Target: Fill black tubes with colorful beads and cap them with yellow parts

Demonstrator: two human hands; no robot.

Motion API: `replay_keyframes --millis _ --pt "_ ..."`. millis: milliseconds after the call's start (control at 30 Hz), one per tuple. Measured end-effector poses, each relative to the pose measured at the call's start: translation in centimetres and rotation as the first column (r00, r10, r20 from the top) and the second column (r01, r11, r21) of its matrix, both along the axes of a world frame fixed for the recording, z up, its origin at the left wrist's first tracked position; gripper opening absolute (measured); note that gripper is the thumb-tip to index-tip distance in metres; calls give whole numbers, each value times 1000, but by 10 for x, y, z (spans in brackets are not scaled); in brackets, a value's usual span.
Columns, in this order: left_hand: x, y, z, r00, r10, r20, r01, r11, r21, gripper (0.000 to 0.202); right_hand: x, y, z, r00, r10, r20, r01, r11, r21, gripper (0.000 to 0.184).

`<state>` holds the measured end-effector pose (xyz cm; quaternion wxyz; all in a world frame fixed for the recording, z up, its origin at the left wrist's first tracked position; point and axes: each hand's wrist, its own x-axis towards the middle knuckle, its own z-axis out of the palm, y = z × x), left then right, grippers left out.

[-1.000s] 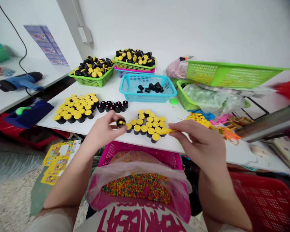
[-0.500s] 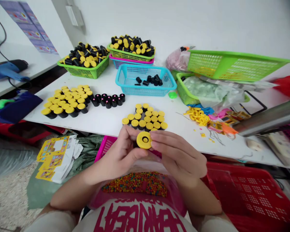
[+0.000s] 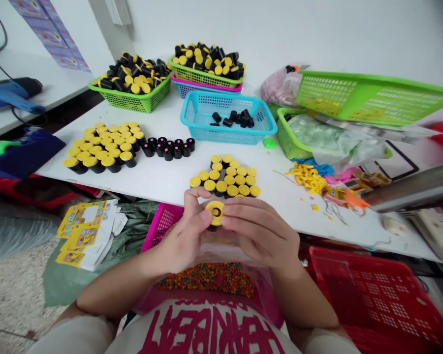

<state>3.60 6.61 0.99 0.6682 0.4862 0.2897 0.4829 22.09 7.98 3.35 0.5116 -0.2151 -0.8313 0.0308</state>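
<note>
My left hand (image 3: 184,236) and my right hand (image 3: 260,231) meet in front of my chest, both pinched round one small black tube with a yellow cap (image 3: 215,213) on top. Just beyond them, on the white table (image 3: 162,174), stands a cluster of yellow-capped tubes (image 3: 227,181). Under my hands a clear bag of small multicoloured beads (image 3: 210,278) lies in a pink basket (image 3: 162,223) on my lap.
A larger group of capped tubes (image 3: 101,152) and a row of uncapped black tubes (image 3: 170,147) stand to the left. Behind are green baskets of capped tubes (image 3: 133,83), a blue basket (image 3: 229,120), loose yellow caps (image 3: 308,177) and a red crate (image 3: 376,300) at right.
My hands came off the table edge and drew together near my chest. The yellow cap now sits on the tube held between them, pressed a little lower than half a second ago.
</note>
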Motion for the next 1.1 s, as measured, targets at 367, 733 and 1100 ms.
replay_keyframes --millis 367,733,1100 --pt "16 3 20 908 4 418 168 912 -374 29 -14 13 -19 994 62 -87 -76 984 -160 38" --pt "15 4 19 902 -95 421 220 940 -260 15 -5 13 -1 957 253 -142 -288 886 -363 33" --pt "-29 21 31 791 246 -560 328 601 728 34 -14 13 -18 777 291 -559 -614 149 -775 49"
